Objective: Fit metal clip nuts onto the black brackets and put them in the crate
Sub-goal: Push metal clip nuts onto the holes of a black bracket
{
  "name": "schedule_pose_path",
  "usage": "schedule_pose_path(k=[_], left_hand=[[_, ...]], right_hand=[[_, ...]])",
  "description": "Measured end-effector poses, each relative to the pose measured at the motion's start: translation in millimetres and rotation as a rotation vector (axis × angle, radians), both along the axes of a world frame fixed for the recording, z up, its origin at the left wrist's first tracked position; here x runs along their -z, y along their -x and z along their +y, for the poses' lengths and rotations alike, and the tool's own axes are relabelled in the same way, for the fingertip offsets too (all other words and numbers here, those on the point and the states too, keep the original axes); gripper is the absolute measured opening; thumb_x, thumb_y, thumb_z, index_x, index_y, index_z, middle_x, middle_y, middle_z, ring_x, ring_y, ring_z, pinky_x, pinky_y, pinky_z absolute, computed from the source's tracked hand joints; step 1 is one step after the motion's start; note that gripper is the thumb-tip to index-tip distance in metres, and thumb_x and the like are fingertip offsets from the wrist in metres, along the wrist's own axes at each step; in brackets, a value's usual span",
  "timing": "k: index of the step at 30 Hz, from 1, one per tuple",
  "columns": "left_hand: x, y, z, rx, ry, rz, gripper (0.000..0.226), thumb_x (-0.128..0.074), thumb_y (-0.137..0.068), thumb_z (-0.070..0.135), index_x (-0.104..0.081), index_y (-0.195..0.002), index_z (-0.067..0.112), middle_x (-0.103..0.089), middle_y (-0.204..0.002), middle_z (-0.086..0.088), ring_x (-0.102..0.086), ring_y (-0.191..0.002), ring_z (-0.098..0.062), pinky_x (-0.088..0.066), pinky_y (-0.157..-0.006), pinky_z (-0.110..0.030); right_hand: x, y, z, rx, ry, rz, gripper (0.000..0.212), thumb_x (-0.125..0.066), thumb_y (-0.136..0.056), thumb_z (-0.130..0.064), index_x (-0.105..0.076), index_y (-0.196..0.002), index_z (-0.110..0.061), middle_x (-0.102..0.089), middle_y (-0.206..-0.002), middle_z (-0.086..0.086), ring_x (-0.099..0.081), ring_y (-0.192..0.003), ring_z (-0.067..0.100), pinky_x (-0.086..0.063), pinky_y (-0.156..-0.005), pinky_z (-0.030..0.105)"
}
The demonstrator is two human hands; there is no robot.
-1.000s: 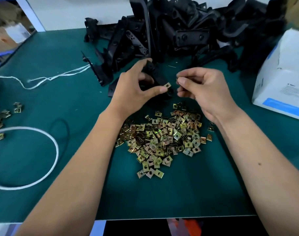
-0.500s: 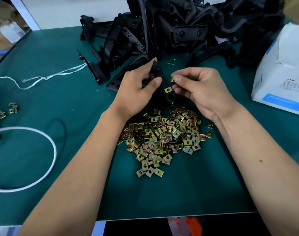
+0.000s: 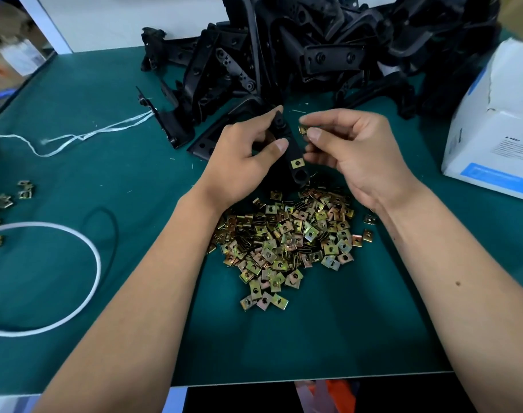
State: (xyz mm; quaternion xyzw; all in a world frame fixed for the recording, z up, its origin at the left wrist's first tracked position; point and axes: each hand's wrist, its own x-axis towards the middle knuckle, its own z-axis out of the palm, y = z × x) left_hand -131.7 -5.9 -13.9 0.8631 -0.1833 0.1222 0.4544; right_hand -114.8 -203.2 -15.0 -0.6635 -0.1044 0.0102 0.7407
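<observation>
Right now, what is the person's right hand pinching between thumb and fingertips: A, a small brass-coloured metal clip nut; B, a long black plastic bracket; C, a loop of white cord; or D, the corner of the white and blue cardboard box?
A: the right hand pinches a small brass-coloured metal clip nut at its fingertips, while the left hand grips the long black plastic bracket.

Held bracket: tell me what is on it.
One clip nut sits on the bracket near its lower end; the left hand covers its far side.
</observation>
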Motion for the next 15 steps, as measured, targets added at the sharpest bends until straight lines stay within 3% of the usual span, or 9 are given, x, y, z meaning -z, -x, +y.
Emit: schedule_pose_path(k=[5,8,10,15], left_hand=[[-0.1,0.4,-0.4,0.001,-0.007,-0.010,0.052,-0.058,-0.100,0.023,-0.051,-0.148,0.003,-0.075,-0.112,-0.007,-0.069,-0.113,-0.016,-0.051,-0.104,-0.038],[1.6,0.1,0.0,0.037,0.006,-0.014,0.031,-0.059,-0.101,0.016,-0.067,-0.130,0.006,-0.077,-0.101,-0.002,-0.072,-0.099,-0.017,-0.055,-0.093,-0.042],[1.2,-0.3,0.1,0.049,0.013,-0.022,0.027,-0.059,-0.101,0.014,-0.069,-0.126,0.008,-0.076,-0.098,0.003,-0.072,-0.096,-0.012,-0.056,-0.089,-0.036],[-1.1,0.8,-0.9,0.045,-0.020,-0.054,0.039,-0.062,-0.100,0.019,-0.062,-0.138,0.007,-0.074,-0.097,0.011,-0.069,-0.098,0.000,-0.049,-0.089,-0.018]], right_hand=[[2.0,-1.8,2.5,0.047,0.100,-0.033,0.011,-0.065,-0.099,-0.007,-0.076,-0.098,-0.006,-0.071,-0.077,0.004,-0.065,-0.070,0.012,-0.054,-0.062,0.021],[3.1,-2.5,2.8,0.066,0.147,-0.029,0.013,-0.065,-0.101,-0.013,-0.075,-0.096,-0.005,-0.068,-0.069,-0.003,-0.061,-0.064,0.010,-0.048,-0.055,0.020],[3.2,-2.3,3.4,0.060,0.153,-0.014,0.014,-0.066,-0.100,-0.014,-0.074,-0.096,-0.004,-0.067,-0.067,-0.005,-0.059,-0.062,0.008,-0.046,-0.053,0.019],[0.3,-0.7,4.6,0.028,0.126,0.036,0.017,-0.066,-0.100,-0.016,-0.073,-0.091,-0.004,-0.064,-0.065,-0.003,-0.056,-0.057,0.007,-0.041,-0.048,0.018]])
